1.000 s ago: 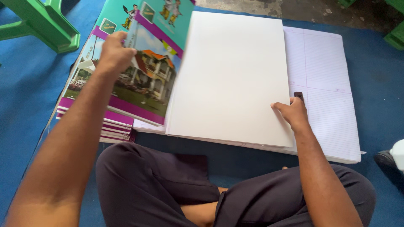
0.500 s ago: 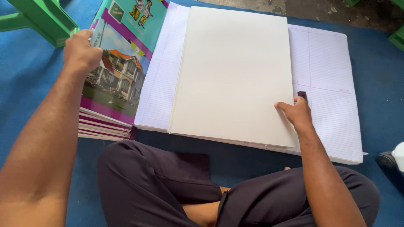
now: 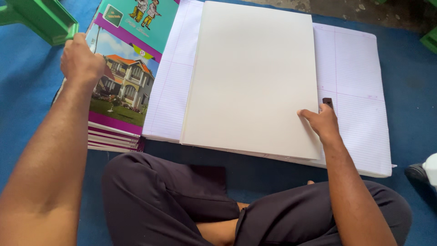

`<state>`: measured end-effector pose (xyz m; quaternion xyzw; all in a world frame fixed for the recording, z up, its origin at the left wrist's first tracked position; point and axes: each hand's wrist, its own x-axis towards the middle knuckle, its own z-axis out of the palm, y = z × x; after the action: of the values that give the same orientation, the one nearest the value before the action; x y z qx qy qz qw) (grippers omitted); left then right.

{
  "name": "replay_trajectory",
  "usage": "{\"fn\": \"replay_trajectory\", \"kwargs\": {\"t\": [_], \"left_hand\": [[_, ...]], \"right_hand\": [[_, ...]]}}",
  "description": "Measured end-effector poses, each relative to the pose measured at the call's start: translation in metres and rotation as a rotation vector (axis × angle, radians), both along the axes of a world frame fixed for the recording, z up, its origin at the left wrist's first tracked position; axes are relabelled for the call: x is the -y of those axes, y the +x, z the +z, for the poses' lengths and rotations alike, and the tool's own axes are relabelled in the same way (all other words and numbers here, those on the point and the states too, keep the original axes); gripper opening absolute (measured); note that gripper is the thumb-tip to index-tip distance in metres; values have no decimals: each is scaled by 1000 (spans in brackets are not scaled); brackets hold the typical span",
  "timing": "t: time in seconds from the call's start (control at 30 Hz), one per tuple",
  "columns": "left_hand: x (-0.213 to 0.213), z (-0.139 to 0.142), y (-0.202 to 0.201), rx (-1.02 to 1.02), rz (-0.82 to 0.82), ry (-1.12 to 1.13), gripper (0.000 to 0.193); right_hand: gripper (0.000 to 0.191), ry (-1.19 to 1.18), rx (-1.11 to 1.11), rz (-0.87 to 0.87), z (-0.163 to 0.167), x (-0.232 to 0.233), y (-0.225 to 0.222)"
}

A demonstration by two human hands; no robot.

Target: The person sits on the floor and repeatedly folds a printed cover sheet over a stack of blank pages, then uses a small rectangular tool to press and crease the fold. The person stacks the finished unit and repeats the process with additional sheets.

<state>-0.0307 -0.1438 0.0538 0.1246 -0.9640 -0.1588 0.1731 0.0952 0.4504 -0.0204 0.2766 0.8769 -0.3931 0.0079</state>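
White sheets (image 3: pixel 255 77): plain stack on open ruled pad (image 3: pixel 353 91); landmark.
Left hand (image 3: pixel 81 61): fingers clamped on top exercise book (image 3: pixel 123 77), left of sheets; hand further left than a second ago, cover now more exposed.
Right hand (image 3: pixel 324 123): fingers together, pressing sheets' right edge beside small dark object (image 3: pixel 327 102); unchanged.

The top of the plain white sheet stack (image 3: pixel 255 77) runs off the frame. The green stool (image 3: pixel 38 18) is cut off too, and the white sheets hide most of the lined pages (image 3: pixel 355 91).
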Motion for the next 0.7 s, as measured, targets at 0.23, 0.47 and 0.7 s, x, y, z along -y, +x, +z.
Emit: {"fn": "replay_trajectory", "kwargs": {"t": [0.23,0.47,0.7], "left_hand": [[-12,-10,-7,-50,74,-241,65],[-60,-62,-12,-36,-243,-145,43],[-161,-131,21,51,-534,322,64]], "right_hand": [[47,-29,5,-5,1,1,0],[45,56,19,-3,4,2,0],[46,222,-37,50,1,-1,-3]]}}
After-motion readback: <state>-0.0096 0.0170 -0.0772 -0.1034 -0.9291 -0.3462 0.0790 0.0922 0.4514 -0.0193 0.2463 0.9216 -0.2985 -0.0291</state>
